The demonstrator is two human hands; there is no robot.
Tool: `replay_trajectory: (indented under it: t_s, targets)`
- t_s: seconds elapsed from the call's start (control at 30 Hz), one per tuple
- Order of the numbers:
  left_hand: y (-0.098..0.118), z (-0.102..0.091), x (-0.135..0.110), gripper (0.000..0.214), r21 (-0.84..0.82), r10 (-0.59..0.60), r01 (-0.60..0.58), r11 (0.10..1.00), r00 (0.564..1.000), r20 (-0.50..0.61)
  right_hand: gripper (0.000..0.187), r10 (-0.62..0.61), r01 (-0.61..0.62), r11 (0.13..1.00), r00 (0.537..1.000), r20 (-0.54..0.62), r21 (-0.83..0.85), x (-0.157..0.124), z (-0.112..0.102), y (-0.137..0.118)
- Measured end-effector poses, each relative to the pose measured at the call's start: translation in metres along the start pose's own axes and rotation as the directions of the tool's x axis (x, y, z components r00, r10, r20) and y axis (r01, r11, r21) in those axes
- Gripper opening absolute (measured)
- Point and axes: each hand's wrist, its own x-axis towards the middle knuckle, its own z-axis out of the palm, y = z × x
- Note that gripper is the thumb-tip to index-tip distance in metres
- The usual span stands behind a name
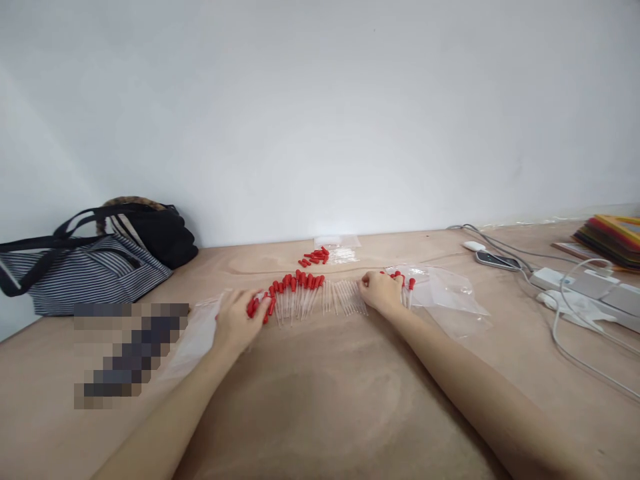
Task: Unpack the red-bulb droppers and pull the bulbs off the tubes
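Observation:
My left hand (237,319) curls over a small heap of red rubber bulbs (270,308), with some bulbs between its thumb and fingers; exactly how many it grips is hidden. Just right of it, a row of glass droppers fitted with red bulbs (293,285) lies on the table, thin tubes pointing toward me. Beside these lie several bare glass dropper tubes (345,297). At their right end my right hand (383,291) is closed in a pinch on the top of a glass tube, its fingertips partly hidden. More red-capped droppers (411,285) show just beyond that hand.
Farther back lie loose red bulbs (315,256) and more glass tubes (344,255) by a plastic bag. Clear plastic bags (450,297) flank the row. A striped bag (100,273) stands left; power strips (600,293), white cables and colored folders (610,237) lie right.

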Motion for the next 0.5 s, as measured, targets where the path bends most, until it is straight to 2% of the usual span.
replay_trajectory:
  t_s: [0.07, 0.1, 0.13, 0.2, 0.27, 0.5]
  targets:
    - [0.025, 0.004, -0.012, 0.029, -0.159, 0.218, -0.205, 0.966, 0.973, 0.074, 0.030, 0.032, -0.032, 0.999, 0.999, -0.006, 0.019, 0.004, -0.010, 0.015]
    - [0.038, 0.006, -0.018, 0.028, -0.234, 0.303, -0.266, 0.935, 0.943, 0.139, 0.031, 0.053, -0.053, 0.998, 0.999, -0.008, 0.022, 0.005, -0.015, 0.024]
    - [0.049, 0.007, -0.024, 0.029, -0.307, 0.388, -0.314, 0.898, 0.894, 0.222, 0.031, 0.074, -0.074, 0.997, 0.997, -0.010, 0.019, 0.007, -0.020, 0.034]
    - [0.066, 0.009, -0.032, 0.036, -0.409, 0.501, -0.351, 0.842, 0.789, 0.356, 0.028, 0.108, -0.108, 0.994, 0.994, -0.003, 0.003, 0.007, -0.027, 0.050]
    - [0.074, 0.010, -0.037, 0.039, -0.462, 0.540, -0.338, 0.820, 0.723, 0.431, 0.025, 0.125, -0.124, 0.992, 0.992, 0.016, -0.017, 0.005, -0.031, 0.062]
    - [0.072, 0.012, -0.036, 0.036, -0.471, 0.506, -0.271, 0.839, 0.705, 0.496, 0.025, 0.152, -0.143, 0.983, 0.986, 0.071, -0.112, -0.001, -0.033, 0.072]
